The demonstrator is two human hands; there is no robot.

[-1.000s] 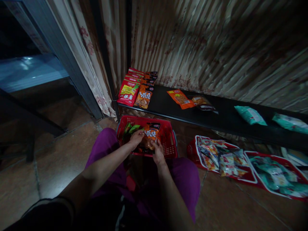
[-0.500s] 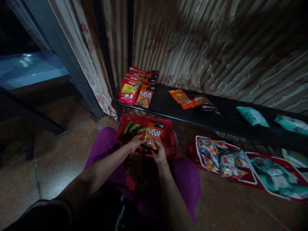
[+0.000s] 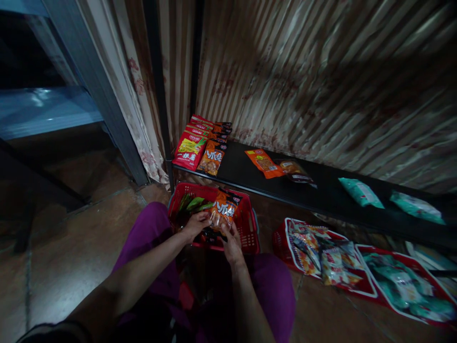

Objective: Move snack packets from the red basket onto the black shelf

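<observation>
Against pleated curtain (image 3: 264, 81), black shelf (image 3: 236, 162). Already on shelf, at eleven: rows of red packets (image 3: 189, 151), orange packets (image 3: 212, 158). Not yet on shelf: orange bag (image 3: 222, 212), at twelve over red basket (image 3: 249, 226), pinched at five by right hand (image 3: 232, 244), met at nine by left hand (image 3: 194, 225), grip there too dim to tell; also green items (image 3: 195, 204) in basket.

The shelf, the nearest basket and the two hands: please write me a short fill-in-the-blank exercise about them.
1. The left hand and the right hand hold a packet coloured black and ____.
2. The colour of the basket nearest the hands is ____.
3. In this view, the shelf bears ____ teal bags.

Missing words: orange; red; two.
</observation>
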